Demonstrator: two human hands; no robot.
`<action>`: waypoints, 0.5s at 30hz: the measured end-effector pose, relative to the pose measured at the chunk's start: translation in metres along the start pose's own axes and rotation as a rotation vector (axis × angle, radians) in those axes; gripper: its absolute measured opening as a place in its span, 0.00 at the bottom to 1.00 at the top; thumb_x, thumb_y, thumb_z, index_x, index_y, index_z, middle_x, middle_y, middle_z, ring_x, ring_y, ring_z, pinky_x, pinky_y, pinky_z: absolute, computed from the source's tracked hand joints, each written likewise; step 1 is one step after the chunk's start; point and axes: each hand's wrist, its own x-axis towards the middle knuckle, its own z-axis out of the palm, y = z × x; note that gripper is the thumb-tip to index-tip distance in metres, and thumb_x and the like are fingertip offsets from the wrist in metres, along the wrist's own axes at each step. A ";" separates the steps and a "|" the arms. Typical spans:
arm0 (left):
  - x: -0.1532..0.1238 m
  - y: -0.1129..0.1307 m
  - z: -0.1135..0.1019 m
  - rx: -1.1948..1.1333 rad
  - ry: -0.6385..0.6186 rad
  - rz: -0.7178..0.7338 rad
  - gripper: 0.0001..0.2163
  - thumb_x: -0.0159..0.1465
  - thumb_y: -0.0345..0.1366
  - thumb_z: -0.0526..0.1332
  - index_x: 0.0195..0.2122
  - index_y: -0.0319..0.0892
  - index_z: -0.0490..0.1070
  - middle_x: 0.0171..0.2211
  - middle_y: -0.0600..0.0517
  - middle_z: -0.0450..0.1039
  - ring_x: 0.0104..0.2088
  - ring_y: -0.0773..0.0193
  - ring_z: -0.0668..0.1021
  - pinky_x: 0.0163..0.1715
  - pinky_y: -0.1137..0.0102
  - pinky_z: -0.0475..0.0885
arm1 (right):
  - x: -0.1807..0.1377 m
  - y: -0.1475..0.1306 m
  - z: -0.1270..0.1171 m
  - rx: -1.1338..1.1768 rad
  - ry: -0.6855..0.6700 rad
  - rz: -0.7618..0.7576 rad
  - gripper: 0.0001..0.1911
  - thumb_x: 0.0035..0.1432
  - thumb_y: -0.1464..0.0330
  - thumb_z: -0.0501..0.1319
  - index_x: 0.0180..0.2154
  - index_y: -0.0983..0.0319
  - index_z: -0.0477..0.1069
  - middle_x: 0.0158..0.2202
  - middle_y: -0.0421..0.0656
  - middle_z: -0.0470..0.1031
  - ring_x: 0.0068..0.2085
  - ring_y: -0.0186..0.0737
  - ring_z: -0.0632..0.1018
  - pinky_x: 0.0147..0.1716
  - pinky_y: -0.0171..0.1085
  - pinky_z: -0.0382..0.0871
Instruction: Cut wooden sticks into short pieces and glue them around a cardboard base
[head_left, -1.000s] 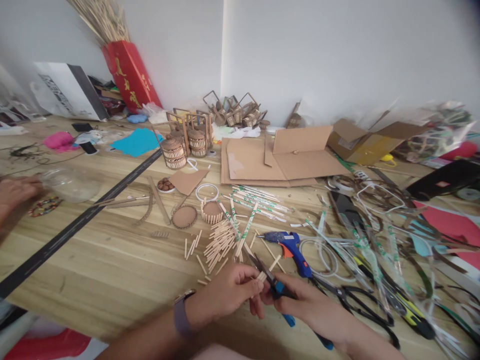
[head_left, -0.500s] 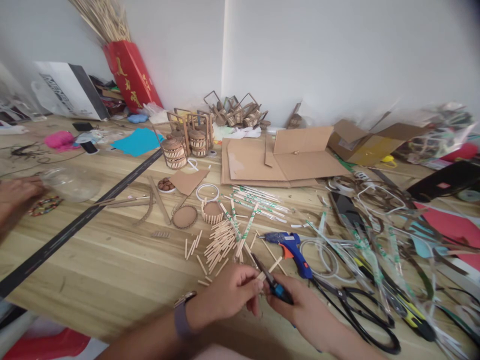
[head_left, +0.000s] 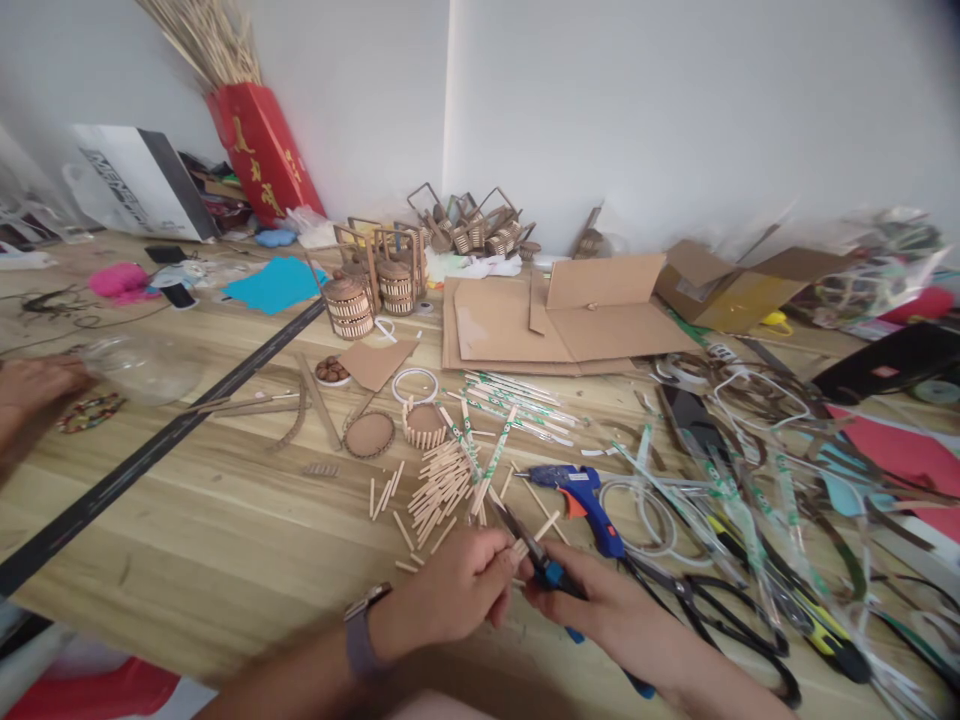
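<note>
My left hand point(head_left: 450, 585), with a watch on its wrist, pinches a thin wooden stick point(head_left: 550, 524) near the bottom centre. My right hand point(head_left: 600, 600) is closed round blue-handled shears point(head_left: 555, 577). Their dark blades lie across the stick just beyond my left fingertips. How far the blades are apart is hard to make out. Just beyond my hands lies a pile of short cut sticks point(head_left: 442, 490), with paper-wrapped sticks point(head_left: 495, 455) leaning over it. A round cardboard base point(head_left: 425, 424) edged with upright sticks stands behind the pile.
A blue glue gun point(head_left: 592, 505) and large black scissors point(head_left: 712, 620) lie to the right among strips and cords. Flattened cardboard point(head_left: 510, 330) and small lidded baskets point(head_left: 350, 308) are farther back. Another person's hand point(head_left: 41, 385) rests at the left beside a clear plastic jar point(head_left: 142, 365).
My right hand has turned slightly and the shears' handles show more below it, spread apart. The stick and my left hand have shifted slightly left. The table items stay put.
</note>
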 end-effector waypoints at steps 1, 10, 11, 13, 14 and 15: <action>0.000 0.000 0.000 0.008 0.008 0.002 0.18 0.70 0.44 0.46 0.27 0.42 0.62 0.18 0.58 0.64 0.20 0.70 0.67 0.25 0.75 0.61 | 0.001 0.001 0.000 0.003 -0.005 0.003 0.11 0.52 0.64 0.57 0.37 0.60 0.71 0.32 0.39 0.71 0.35 0.39 0.70 0.35 0.35 0.64; -0.002 0.004 0.000 0.059 0.053 0.068 0.18 0.70 0.45 0.48 0.25 0.43 0.59 0.19 0.58 0.61 0.22 0.69 0.66 0.26 0.73 0.58 | 0.004 0.005 0.008 -0.147 0.083 -0.086 0.04 0.52 0.68 0.55 0.31 0.59 0.67 0.28 0.38 0.69 0.32 0.39 0.69 0.33 0.34 0.62; -0.002 0.004 0.000 0.065 0.055 0.068 0.18 0.70 0.44 0.48 0.25 0.43 0.59 0.19 0.58 0.61 0.22 0.69 0.66 0.26 0.73 0.57 | 0.005 0.006 0.009 -0.151 0.095 -0.101 0.03 0.53 0.68 0.55 0.30 0.59 0.67 0.28 0.38 0.69 0.32 0.39 0.69 0.33 0.34 0.62; -0.001 0.005 0.000 0.070 0.057 0.061 0.18 0.70 0.44 0.47 0.25 0.43 0.59 0.19 0.58 0.61 0.22 0.68 0.65 0.26 0.73 0.57 | 0.006 0.008 0.011 -0.152 0.111 -0.126 0.03 0.54 0.68 0.55 0.29 0.59 0.66 0.27 0.37 0.68 0.31 0.38 0.68 0.32 0.34 0.61; -0.001 0.005 0.000 0.071 0.057 0.057 0.18 0.70 0.44 0.47 0.25 0.43 0.59 0.19 0.58 0.61 0.22 0.68 0.65 0.26 0.72 0.57 | 0.007 0.009 0.012 -0.153 0.116 -0.130 0.03 0.54 0.68 0.55 0.29 0.59 0.65 0.26 0.37 0.67 0.30 0.38 0.68 0.31 0.34 0.61; -0.001 0.005 0.000 0.073 0.060 0.051 0.17 0.70 0.45 0.47 0.25 0.43 0.59 0.19 0.58 0.61 0.22 0.68 0.66 0.26 0.72 0.58 | 0.008 0.009 0.012 -0.153 0.119 -0.131 0.03 0.54 0.68 0.55 0.29 0.59 0.65 0.26 0.37 0.68 0.31 0.38 0.69 0.31 0.34 0.62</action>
